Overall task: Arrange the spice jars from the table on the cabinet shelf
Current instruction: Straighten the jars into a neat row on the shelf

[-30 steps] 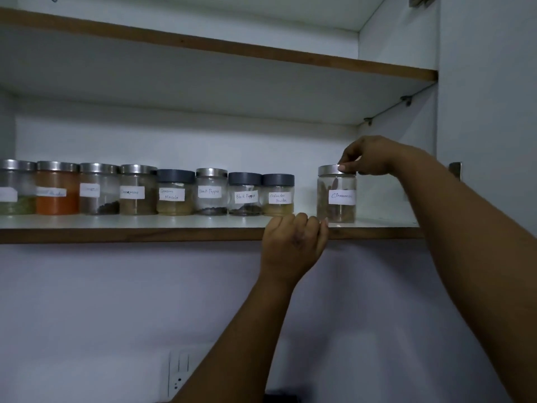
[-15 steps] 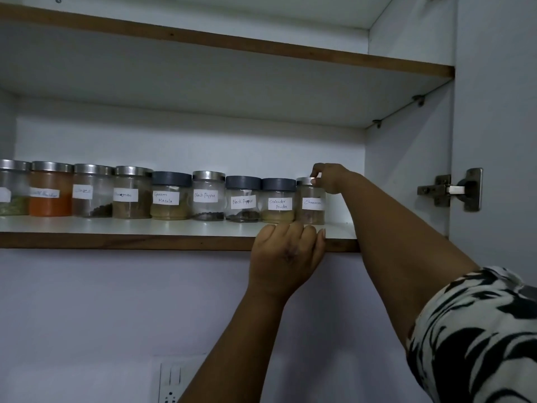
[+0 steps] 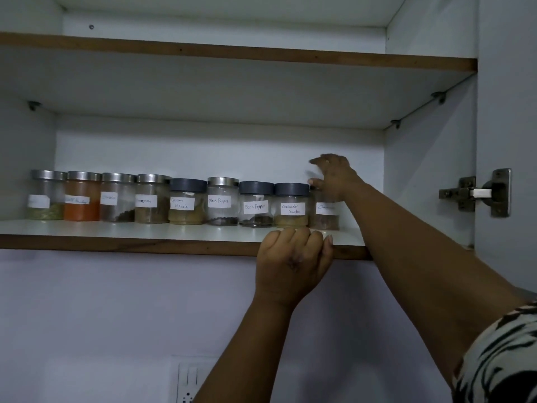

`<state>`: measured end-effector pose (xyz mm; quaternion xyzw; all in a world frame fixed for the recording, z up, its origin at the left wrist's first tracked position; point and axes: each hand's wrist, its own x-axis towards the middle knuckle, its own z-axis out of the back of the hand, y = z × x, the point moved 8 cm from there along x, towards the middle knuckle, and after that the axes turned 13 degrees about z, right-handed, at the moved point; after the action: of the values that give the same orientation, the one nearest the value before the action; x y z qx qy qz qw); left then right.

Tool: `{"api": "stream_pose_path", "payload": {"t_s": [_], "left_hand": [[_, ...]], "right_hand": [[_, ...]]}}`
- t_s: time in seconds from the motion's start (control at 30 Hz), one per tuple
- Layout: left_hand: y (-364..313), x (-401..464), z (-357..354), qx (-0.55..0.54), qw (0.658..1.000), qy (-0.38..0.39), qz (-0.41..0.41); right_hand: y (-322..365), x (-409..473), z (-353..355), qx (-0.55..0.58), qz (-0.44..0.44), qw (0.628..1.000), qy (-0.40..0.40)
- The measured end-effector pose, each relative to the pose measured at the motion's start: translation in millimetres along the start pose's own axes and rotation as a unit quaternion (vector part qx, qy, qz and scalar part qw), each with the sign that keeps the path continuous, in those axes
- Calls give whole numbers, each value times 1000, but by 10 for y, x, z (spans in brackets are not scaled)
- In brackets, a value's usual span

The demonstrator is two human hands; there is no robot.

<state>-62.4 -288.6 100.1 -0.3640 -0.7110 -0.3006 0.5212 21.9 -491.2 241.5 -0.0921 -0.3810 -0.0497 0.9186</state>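
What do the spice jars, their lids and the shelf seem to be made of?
Coriander powder jar: clear body, contents visible, glass or clear plastic. Its lid is matte dark grey, probably plastic. The orange powder jar has a lid with a brushed silver sheen, likely metal. Shelf: smooth white top with a raw brown front edge, likely laminated board.

Dim, bluish light; right hand (image 3: 334, 175) motion-blurred, edges slightly bowed.
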Motion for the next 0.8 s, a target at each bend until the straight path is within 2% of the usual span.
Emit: {"api": "stream_pose_path", "payload": {"t_s": [0.07,0.17,0.3,0.7,0.8], "left_hand": [[-2,0,1,3,1000,4,-1],[-6,-4,-6,7,1000,13,-1],[-9,9,-16,5,1000,20,-1],[-6,13,-10,24,1000,18,-3],[4,5,-34,27,999,17,-7]], "right_hand": [[198,85,-94,-22,43,999,26],[294,172,-302,-13,33,996,79],[316,241,-329,28,32,995,86],[315,195,-372,24,40,993,106],[313,158,-295,5,31,997,66]]}}
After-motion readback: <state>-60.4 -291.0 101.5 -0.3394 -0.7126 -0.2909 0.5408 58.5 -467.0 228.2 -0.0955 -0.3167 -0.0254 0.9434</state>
